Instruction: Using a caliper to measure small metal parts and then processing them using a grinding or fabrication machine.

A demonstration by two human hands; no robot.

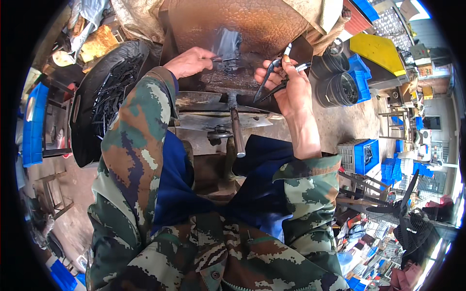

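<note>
Counted items at the metal bench

Two hands are seen, left hand (190,62) and right hand (286,85); one pair of pliers (272,80), one black basin (104,97), one blue crate (360,156).

A black tub (87,116) of dark metal strips sits left. Blue crates (366,155) stand right. Far right lies a yellow board (378,51).

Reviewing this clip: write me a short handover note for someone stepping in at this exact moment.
Left hand: pinches a thin dark metal strip and holds it over the rusty work block.
Right hand: grips a pair of scissor blades by the handles, tips pointing down toward the block.
Black tub on the person's left holds many dark metal pieces.
Done: cannot tell how many pieces are finished.
Left: the strip and scissors are both in hand, neither set down.
</note>
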